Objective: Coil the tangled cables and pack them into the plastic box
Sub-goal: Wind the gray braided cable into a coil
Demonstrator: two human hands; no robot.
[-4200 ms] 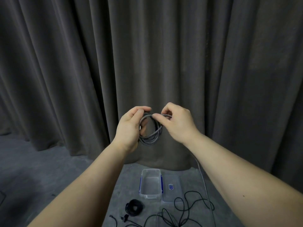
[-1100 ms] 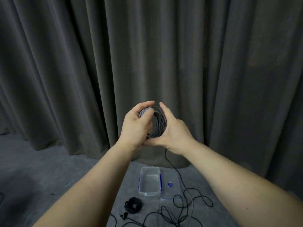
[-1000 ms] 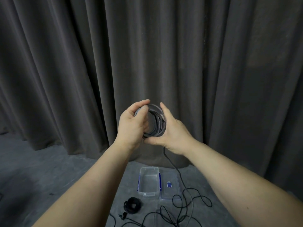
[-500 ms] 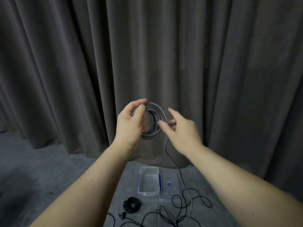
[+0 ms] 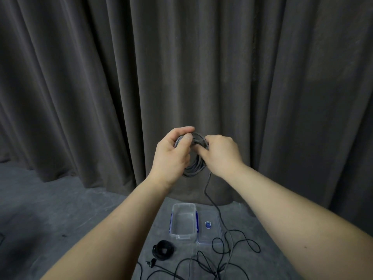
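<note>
Head view: left hand (image 5: 171,156) grips the braided coil (image 5: 194,168), right hand (image 5: 220,156) pinches its top loop; coiling mid-way, next wrap needs the trailing tail (image 5: 214,205) drawn up.

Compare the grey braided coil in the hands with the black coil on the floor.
The grey braided coil is held up in the air by the left hand and right hand; the black coil lies on the floor. The grey braided coil trails a loose tail downward; the black coil looks fully wound. The grey braided coil's loops look wider. Both are round loops, outside the plastic box.
</note>
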